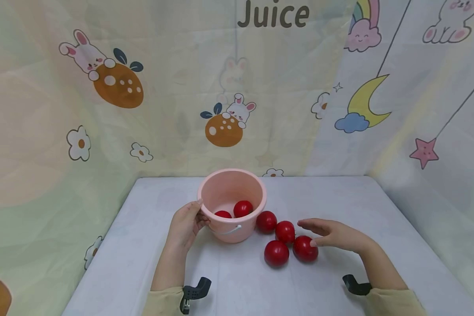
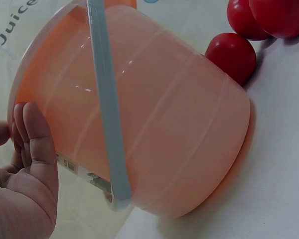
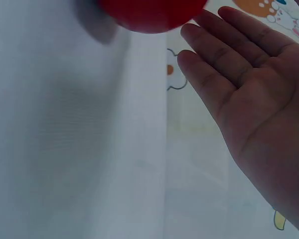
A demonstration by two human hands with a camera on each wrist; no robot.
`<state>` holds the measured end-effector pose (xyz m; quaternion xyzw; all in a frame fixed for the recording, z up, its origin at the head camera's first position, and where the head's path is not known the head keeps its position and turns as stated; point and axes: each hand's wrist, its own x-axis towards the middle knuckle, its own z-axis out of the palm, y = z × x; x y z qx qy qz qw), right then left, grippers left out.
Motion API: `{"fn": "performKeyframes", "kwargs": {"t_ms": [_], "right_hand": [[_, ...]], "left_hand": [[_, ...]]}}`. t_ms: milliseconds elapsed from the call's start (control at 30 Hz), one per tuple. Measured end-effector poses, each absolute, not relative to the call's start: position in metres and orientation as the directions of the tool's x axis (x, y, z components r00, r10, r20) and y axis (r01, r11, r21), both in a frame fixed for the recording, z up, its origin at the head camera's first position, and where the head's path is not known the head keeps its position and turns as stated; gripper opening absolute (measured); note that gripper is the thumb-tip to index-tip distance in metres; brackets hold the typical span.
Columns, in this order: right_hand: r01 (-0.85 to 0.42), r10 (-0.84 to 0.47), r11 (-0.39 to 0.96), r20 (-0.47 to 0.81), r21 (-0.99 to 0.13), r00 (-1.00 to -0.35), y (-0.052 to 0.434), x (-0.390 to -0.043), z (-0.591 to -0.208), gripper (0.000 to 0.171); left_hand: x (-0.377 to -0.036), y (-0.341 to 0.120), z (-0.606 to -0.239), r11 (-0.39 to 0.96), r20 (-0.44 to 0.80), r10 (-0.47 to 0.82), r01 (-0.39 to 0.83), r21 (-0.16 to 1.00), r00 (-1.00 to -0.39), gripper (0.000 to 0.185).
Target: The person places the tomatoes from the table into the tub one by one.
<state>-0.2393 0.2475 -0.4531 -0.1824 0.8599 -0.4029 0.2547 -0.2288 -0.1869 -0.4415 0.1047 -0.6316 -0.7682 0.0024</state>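
Observation:
My left hand holds the rim of a pink bucket, thumb at the rim and fingers against the side. In the left wrist view the bucket's pale handle hangs down across its wall. Two smooth, round, red tomato-like balls, one fully in sight and one partly hidden by the rim, lie inside. Several more lie on the table to the bucket's right. My right hand hovers with straight fingers beside the rightmost red ball; the thumb overlaps it, and contact is unclear. Its palm faces the balls.
The white-covered table ends at a patterned cloth backdrop behind and at both sides. One red ball lies close against the bucket's right side. Black wrist mounts sit at both sleeves.

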Motion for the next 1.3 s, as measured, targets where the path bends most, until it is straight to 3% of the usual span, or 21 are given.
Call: {"fn": "performKeyframes", "kwargs": {"t_ms": [467,1300], "right_hand": [[-0.026,-0.371,0.7,-0.332,-0.714,-0.867,0.234,-0.235,-0.485,0.074],[-0.07,-0.413,0.696,-0.319,-0.714,-0.853,0.253,-0.24,-0.475,0.064]], "left_hand": [[-0.23,-0.187,-0.444,-0.212,-0.165,-0.133,-0.134,0.968,-0.977,0.047],[-0.229,-0.186,-0.443,-0.201,-0.151,-0.134,-0.122,0.972,-0.979,0.047]]}}
